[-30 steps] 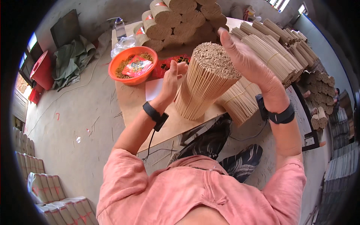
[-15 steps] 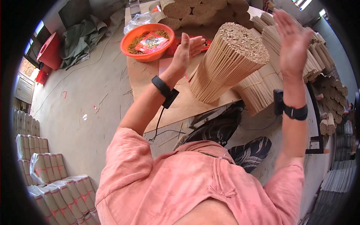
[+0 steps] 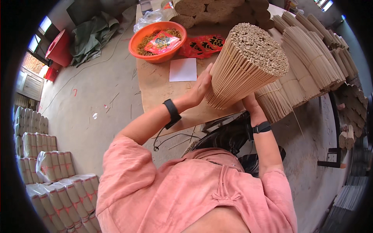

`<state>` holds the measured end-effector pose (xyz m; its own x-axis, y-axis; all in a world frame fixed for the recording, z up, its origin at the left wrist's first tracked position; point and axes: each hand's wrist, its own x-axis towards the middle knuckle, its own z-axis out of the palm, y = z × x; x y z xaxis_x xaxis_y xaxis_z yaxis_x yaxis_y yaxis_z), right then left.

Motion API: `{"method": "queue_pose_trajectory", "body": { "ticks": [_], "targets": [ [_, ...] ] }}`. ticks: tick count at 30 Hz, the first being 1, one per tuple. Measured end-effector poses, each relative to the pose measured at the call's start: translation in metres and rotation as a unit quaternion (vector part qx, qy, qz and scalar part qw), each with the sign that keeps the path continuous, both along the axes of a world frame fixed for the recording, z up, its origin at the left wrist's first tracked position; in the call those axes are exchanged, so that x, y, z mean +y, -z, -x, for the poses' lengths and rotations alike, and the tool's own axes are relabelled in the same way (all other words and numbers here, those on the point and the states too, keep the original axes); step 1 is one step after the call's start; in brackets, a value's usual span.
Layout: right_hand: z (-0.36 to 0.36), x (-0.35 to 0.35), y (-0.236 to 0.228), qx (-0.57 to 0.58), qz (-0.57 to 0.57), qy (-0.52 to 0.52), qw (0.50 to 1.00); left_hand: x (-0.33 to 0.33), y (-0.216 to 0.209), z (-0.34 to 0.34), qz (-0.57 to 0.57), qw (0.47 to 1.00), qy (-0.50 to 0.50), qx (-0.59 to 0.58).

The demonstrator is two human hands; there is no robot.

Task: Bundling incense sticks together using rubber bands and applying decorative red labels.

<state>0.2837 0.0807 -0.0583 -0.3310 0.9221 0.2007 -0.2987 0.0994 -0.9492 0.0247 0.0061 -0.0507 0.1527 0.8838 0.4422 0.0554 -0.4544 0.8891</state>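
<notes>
A thick round bundle of thin wooden sticks [image 3: 233,72] leans over the table's near side, its flat top end turned up and toward the right. Thin bands circle it. My left hand [image 3: 202,84] is pressed along its left side, the fingers partly hidden by the sticks. From below, my right hand [image 3: 251,104] grips the lower right part of the bundle; most of its fingers are out of sight. Beside the bundle, on the right, more tied bundles of sticks [image 3: 307,75] lie on the table.
An orange basin [image 3: 134,44] holds rubber bands and a red packet. Red printed paper [image 3: 202,46] and a white sheet [image 3: 182,70] lie near it on the brown tabletop [image 3: 155,83]. Stacked bundles [image 3: 210,11] stand at the back; wrapped packs [image 3: 64,202] fill the lower left floor.
Both hands have come down from the air onto the bundle, the right from high at the upper right to its lower end. The bundle has shifted slightly right and the white sheet is uncovered.
</notes>
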Motion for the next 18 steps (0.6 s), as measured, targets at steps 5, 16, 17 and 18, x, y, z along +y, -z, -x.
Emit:
{"method": "queue_pose_trajectory", "body": {
  "ticks": [5,16,17,18],
  "targets": [
    [-0.023,0.003,-0.005,-0.035,0.06,0.026,0.997,-0.002,-0.054,0.017,0.089,0.995,0.03,-0.03],
    [0.013,-0.026,0.025,0.022,0.098,0.042,0.994,-0.023,-0.029,-0.002,-0.132,0.978,-0.04,0.158],
    [0.011,-0.026,0.03,0.022,0.097,0.035,0.994,-0.027,-0.013,0.011,-0.068,0.958,-0.032,0.276],
    [0.003,-0.022,0.032,0.01,0.112,0.027,0.993,-0.03,-0.005,0.023,-0.069,0.957,-0.036,0.28]
  ]
}}
